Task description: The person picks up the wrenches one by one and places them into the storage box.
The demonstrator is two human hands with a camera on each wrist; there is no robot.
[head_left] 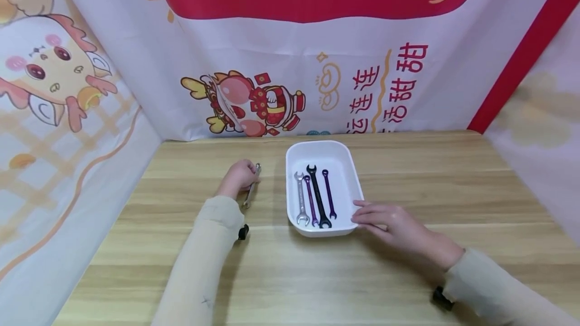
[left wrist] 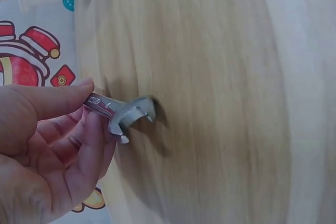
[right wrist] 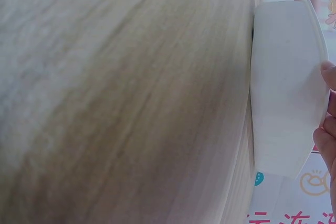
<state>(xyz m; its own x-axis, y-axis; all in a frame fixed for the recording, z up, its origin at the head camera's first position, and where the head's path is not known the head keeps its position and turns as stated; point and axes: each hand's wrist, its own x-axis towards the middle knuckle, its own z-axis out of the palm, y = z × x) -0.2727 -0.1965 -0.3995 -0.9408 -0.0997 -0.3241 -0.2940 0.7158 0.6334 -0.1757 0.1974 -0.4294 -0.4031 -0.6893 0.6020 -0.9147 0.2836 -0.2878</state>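
Note:
A silver wrench (left wrist: pixel 107 107) is pinched between the thumb and fingers of my left hand (head_left: pixel 241 174). In the left wrist view its open jaw end points away from the fingers, above the tabletop. To the right of that hand stands a white plastic tray (head_left: pixel 349 185). My right hand (head_left: pixel 393 225) grips the tray's rim at the near right corner. Inside the tray lie a silver wrench (head_left: pixel 301 200), a purple wrench (head_left: pixel 311 202), a large black wrench (head_left: pixel 319 197) and a dark purple wrench (head_left: pixel 330 195), roughly side by side.
Everything rests on a wood-grain table (head_left: pixel 290 280). Behind it hangs a printed cloth (head_left: pixel 272 44) with red lettering and cartoon figures. Another patterned cloth (head_left: pixel 59 165) closes off the left side, and a pale one (head_left: pixel 544 130) the right.

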